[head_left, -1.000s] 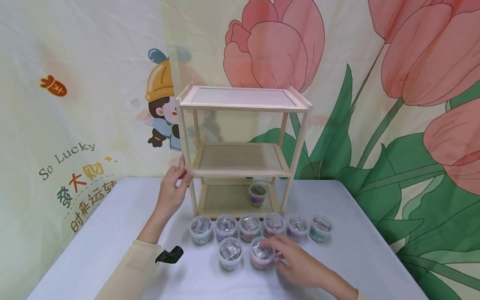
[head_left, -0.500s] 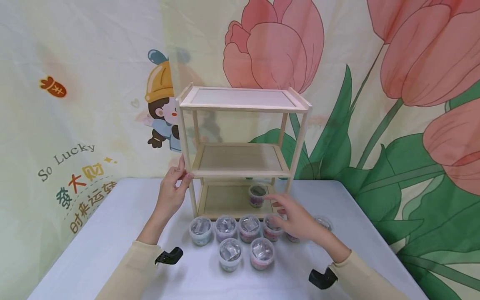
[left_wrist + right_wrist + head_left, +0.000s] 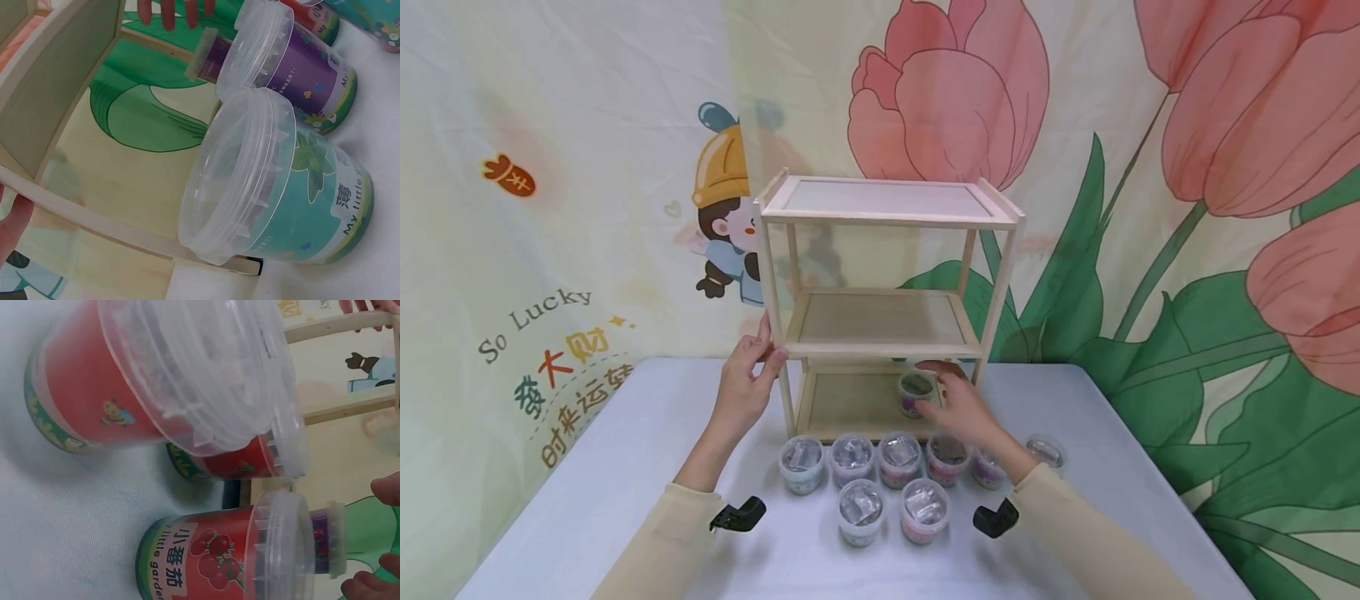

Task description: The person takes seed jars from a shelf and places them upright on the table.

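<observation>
A three-tier wooden shelf rack (image 3: 880,348) stands on the table. My left hand (image 3: 747,383) holds its front left post, thumb in front and fingers at the outer side. On the bottom tier, toward the right, sits a small clear-lidded tub (image 3: 910,407) with a purple label. My right hand (image 3: 970,412) is at that tub's right side, fingers spread and slightly bent. From the right wrist, a gap shows between the fingertips (image 3: 387,487) and the tub; whether any finger touches it is unclear. Below the forearm stands a red-labelled tub (image 3: 946,471).
A row of lidded tubs stands before the rack, including a teal one (image 3: 312,194) at the left and a tomato-printed one (image 3: 212,556). Two more, a pale one (image 3: 860,517) and a pink one (image 3: 923,517), stand nearer. A printed cloth (image 3: 1112,50) hangs behind.
My right hand has left the nearer pink tub and moved forward to the purple tub on the bottom tier. The left hand keeps its hold on the post.
</observation>
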`<state>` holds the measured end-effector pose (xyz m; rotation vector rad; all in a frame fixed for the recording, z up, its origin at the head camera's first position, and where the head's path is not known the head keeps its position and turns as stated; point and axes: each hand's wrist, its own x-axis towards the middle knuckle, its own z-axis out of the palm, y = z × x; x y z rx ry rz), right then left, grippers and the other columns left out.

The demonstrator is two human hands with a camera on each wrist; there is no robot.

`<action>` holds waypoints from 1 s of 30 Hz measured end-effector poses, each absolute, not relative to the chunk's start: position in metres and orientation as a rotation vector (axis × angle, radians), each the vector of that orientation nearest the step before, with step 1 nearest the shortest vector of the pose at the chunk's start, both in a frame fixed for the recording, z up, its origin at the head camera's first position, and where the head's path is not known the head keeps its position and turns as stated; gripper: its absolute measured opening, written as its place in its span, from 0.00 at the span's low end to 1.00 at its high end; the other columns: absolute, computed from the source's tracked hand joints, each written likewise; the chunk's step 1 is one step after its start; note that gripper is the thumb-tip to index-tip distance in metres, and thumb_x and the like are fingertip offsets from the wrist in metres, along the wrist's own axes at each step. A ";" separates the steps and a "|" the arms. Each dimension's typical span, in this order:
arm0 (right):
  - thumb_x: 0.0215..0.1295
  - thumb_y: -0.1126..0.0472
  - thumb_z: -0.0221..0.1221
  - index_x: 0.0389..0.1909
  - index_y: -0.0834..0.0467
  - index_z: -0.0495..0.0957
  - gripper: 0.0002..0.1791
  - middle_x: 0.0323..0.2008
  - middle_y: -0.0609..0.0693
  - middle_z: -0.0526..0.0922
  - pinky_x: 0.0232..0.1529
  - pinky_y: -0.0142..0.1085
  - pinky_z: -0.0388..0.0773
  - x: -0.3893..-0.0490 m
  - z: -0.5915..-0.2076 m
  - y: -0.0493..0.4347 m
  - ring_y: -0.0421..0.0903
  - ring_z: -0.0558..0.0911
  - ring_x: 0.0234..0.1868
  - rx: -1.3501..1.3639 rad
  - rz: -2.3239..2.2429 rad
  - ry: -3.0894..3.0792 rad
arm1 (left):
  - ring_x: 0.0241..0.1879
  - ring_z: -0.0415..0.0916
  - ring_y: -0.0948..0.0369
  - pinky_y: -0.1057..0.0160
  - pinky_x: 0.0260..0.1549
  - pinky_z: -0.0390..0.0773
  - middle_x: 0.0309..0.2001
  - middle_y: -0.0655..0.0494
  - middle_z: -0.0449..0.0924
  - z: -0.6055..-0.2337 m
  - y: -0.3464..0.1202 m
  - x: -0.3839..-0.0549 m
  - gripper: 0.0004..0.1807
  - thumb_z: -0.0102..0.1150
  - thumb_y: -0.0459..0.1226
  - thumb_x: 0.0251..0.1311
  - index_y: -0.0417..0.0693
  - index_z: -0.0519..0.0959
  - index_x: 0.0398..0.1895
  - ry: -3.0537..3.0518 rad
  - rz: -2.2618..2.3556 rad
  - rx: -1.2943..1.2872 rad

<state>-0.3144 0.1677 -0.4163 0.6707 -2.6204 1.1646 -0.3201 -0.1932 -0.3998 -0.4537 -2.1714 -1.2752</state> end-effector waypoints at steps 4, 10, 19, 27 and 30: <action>0.67 0.65 0.70 0.74 0.61 0.70 0.36 0.72 0.69 0.69 0.62 0.64 0.76 -0.323 -0.424 0.163 0.68 0.74 0.68 0.594 1.139 -2.669 | 0.47 0.79 0.55 0.82 0.39 0.76 0.41 0.46 0.73 -0.400 -0.194 -0.321 0.37 0.62 0.35 0.76 0.49 0.60 0.83 -2.183 -1.280 -0.460; 0.65 0.62 0.71 0.74 0.58 0.69 0.37 0.68 0.70 0.70 0.62 0.63 0.75 -0.333 -0.436 0.157 0.65 0.77 0.63 0.511 1.161 -2.715 | 0.48 0.81 0.48 0.82 0.39 0.74 0.40 0.45 0.74 -0.400 -0.194 -0.320 0.33 0.63 0.32 0.74 0.42 0.65 0.79 -2.162 -1.257 -0.453; 0.64 0.64 0.72 0.72 0.56 0.70 0.36 0.69 0.69 0.72 0.68 0.62 0.71 -0.342 -0.447 0.154 0.66 0.72 0.70 0.402 1.209 -2.758 | 0.46 0.80 0.52 0.83 0.39 0.74 0.41 0.45 0.74 -0.400 -0.194 -0.320 0.35 0.62 0.32 0.75 0.45 0.61 0.82 -2.161 -1.262 -0.464; 0.65 0.66 0.71 0.72 0.56 0.70 0.35 0.69 0.67 0.74 0.68 0.63 0.71 -0.347 -0.454 0.155 0.67 0.73 0.70 0.388 1.221 -2.779 | 0.46 0.80 0.52 0.81 0.39 0.74 0.40 0.46 0.73 -0.401 -0.194 -0.320 0.34 0.62 0.32 0.75 0.43 0.63 0.81 -2.160 -1.248 -0.470; 0.65 0.66 0.71 0.71 0.57 0.71 0.34 0.68 0.66 0.75 0.68 0.63 0.71 -0.347 -0.456 0.156 0.67 0.73 0.70 0.403 1.196 -2.768 | 0.47 0.80 0.51 0.80 0.39 0.75 0.40 0.47 0.73 -0.401 -0.194 -0.320 0.32 0.62 0.33 0.75 0.41 0.66 0.79 -2.165 -1.240 -0.467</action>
